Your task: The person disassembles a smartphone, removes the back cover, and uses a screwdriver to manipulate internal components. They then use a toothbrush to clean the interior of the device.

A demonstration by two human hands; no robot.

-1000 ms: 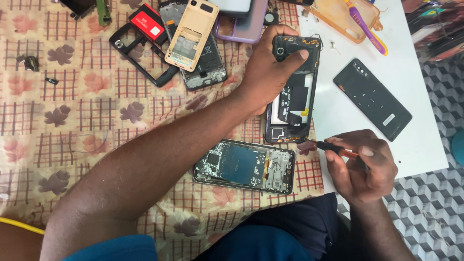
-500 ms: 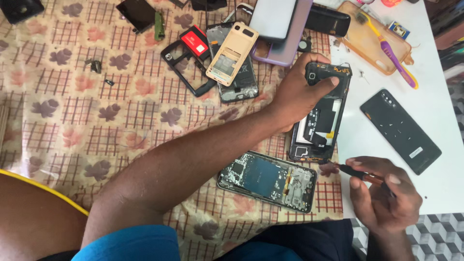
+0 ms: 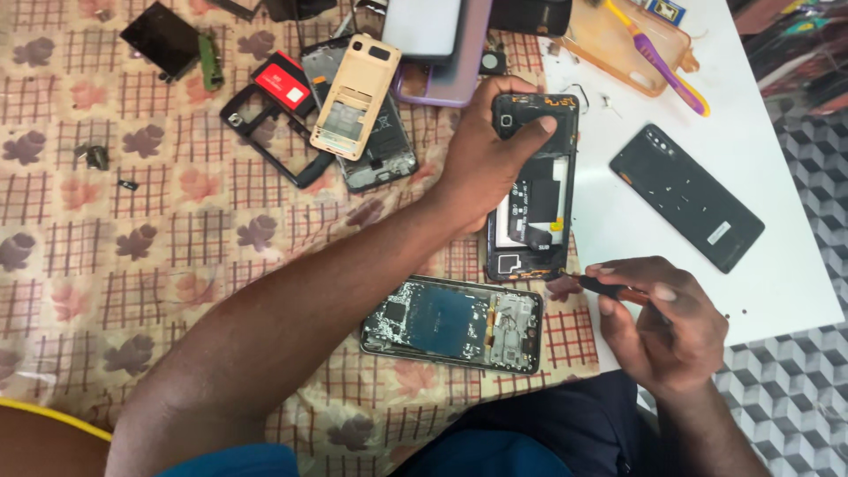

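Screwdriver tip at the opened phone's lower edge
Left hand [image 3: 481, 163] pins the opened black phone body [image 3: 533, 190] flat at the cloth's edge; right hand [image 3: 664, 322] grips a red-handled screwdriver [image 3: 609, 289]; best kept upright, pressure light

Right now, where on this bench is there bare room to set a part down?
Bare cloth fills the left side, below the small loose parts and left of the left hand. A white strip lies between the opened phone and black back cover. The top edge is crowded around the beige phone shell.
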